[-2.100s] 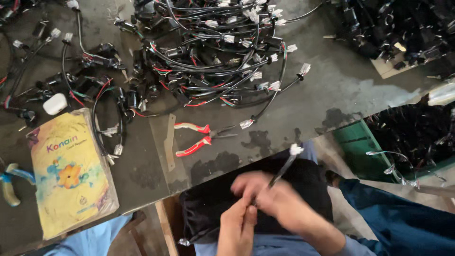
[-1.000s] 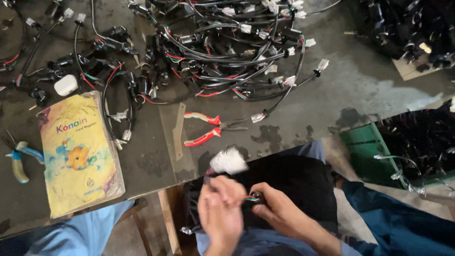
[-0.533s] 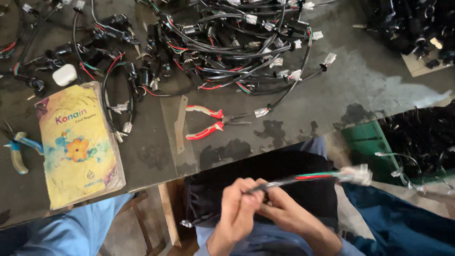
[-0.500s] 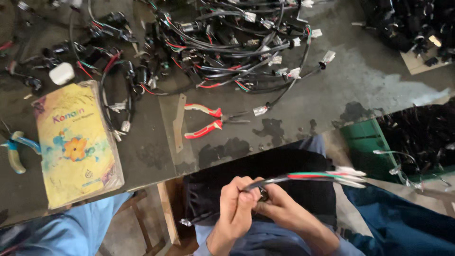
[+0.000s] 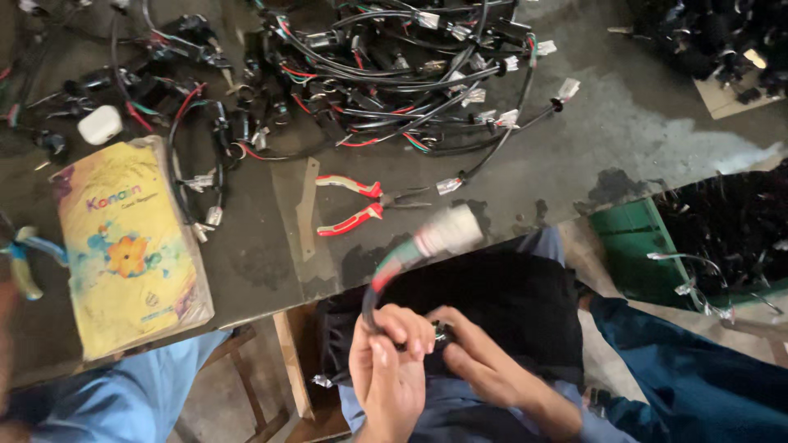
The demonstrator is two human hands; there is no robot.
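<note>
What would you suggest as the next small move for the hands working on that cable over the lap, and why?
Probably steady the cable before doing anything else. The left hand grips the black cable low down, so its free end with the white connector stands up and looks blurred. The right hand pinches a small part beside it, too hidden to identify. The red-handled pliers lie on the table.

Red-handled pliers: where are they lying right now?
The red-handled pliers lie on the dark table, centre of the head view, below the tangled wire harnesses.
</note>
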